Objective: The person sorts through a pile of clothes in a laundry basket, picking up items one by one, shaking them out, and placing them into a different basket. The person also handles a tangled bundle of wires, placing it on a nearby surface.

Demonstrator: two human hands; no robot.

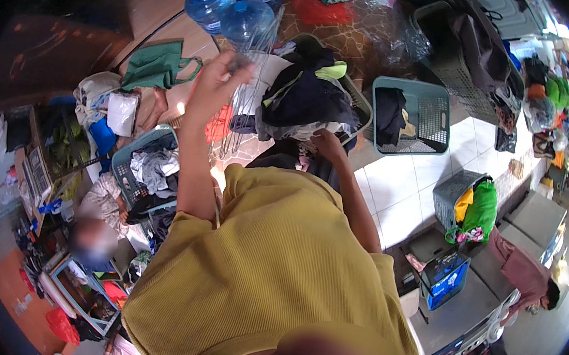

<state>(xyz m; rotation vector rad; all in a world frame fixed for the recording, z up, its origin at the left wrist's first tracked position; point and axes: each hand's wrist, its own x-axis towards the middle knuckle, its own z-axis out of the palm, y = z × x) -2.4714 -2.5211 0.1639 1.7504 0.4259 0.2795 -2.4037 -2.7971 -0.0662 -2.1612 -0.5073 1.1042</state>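
Note:
My left hand (229,72) is raised, its fingers curled at a bunch of thin wire hangers (252,89); blur hides the exact grip. My right hand (327,144) is lower, its fingers closed at the edge of a pale grey garment (317,128) in the clothes pile. Over that garment lies a black garment (300,97) with lime-green parts. The pile fills a grey-green plastic laundry basket (365,108), whose rim shows at the right. Beside it stands another laundry basket (446,121) with dark and beige clothes inside.
Large blue water bottles (210,3) stand ahead. At left are a green bag (154,66), a basket of clothes (132,186) and a seated person (100,221). At right, another person (524,270) bends near washing machines (468,293) and a basket (450,193) with a green bundle.

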